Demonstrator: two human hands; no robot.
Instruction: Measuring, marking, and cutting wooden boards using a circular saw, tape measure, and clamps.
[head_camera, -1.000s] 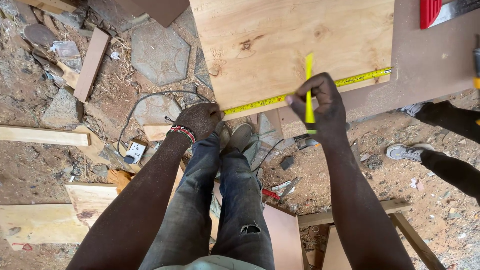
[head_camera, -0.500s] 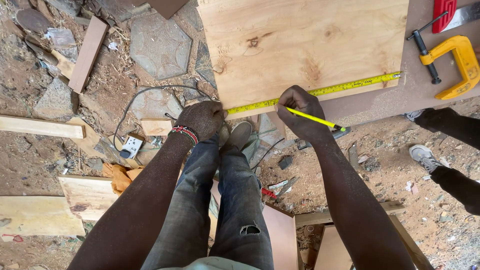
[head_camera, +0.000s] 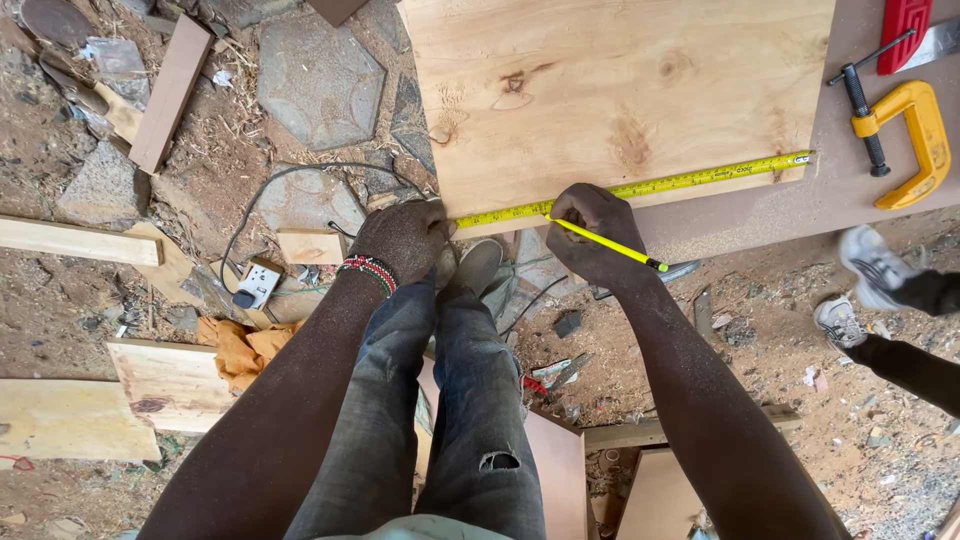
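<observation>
Yellow steel tape measure blade (head_camera: 640, 187) lies stretched along the near edge of a pale plywood sheet with brown knots (head_camera: 620, 90), its end hook caught at the sheet's right corner. The plywood rests on a larger brownish board (head_camera: 850, 190) that juts out past it to the right and toward the person. The left hand (head_camera: 403, 238), a beaded red, white and black bracelet (head_camera: 370, 270) on its wrist, is closed over the tape's case end at the sheet's near left corner, pressing it down; the case itself is hidden under the fingers. The right hand (head_camera: 592, 230) is curled into a pinch around a thin yellow pencil (head_camera: 610, 244), whose tip is hidden under the fingers at the tape's edge, about a third of the way along the blade, while the dark back end points down and to the right. On the brownish board, well to the right, lies a yellow metal C-clamp with a black screw (head_camera: 900, 135), and just above it a red-handled saw (head_camera: 905, 30). Below, the person's dusty grey jeans (head_camera: 440, 400) run down to the dirt ground (head_camera: 760, 350), which is scattered with offcuts of pale timber (head_camera: 170, 385) and a white socket block on a black cable (head_camera: 258, 285). At the right edge, another person's light sneakers (head_camera: 865, 275) stand on the dirt.
</observation>
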